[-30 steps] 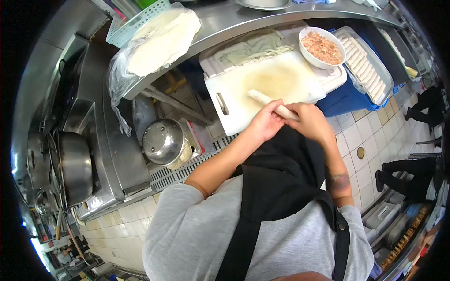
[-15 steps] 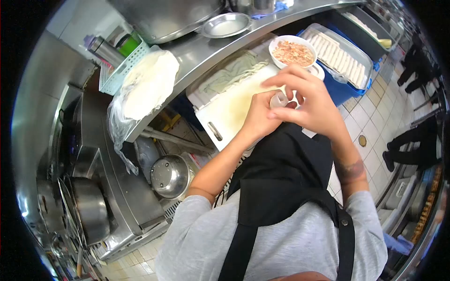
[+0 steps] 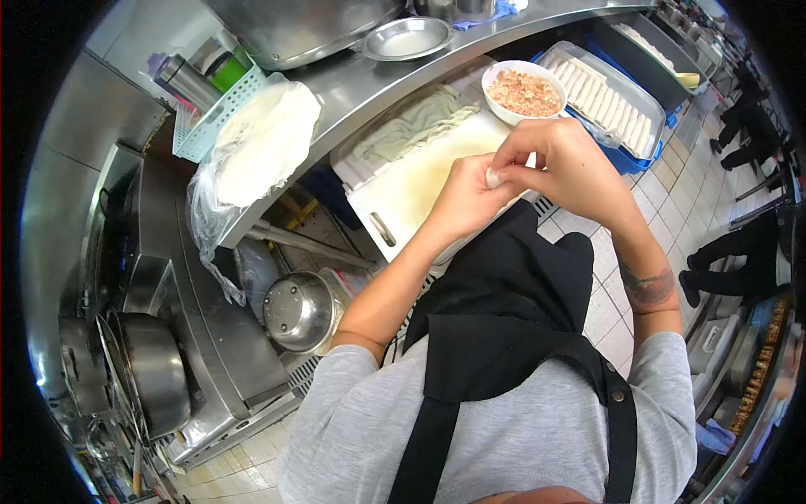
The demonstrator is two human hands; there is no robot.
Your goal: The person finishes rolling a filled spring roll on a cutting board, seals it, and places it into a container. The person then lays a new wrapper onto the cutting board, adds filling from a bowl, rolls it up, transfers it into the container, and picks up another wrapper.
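Observation:
My left hand (image 3: 467, 198) is closed around a white spring roll (image 3: 493, 177). Only the roll's pale end shows above the fist; the rest is hidden in my fingers. Thumb and fingers of my right hand (image 3: 571, 164) pinch at that end. Both hands are over the near right edge of a white cutting board (image 3: 411, 202). Just beyond them stands a white bowl (image 3: 495, 107) of chopped orange-brown filling (image 3: 525, 92). Right of the bowl, a plastic tray holds rows of white rolls (image 3: 600, 101).
A damp greenish cloth (image 3: 420, 126) lies at the board's far side. White round wrappers (image 3: 267, 147) rest on a plastic bag at the steel counter's edge. A metal dish (image 3: 407, 40) sits on the counter. At far right is a person's dark-trousered leg (image 3: 722, 262).
My right hand's curved, spread fingers have closed to a pinch on the roll's end. The roll's open, hollow-looking end is now mostly covered. Both hands have stayed close together.

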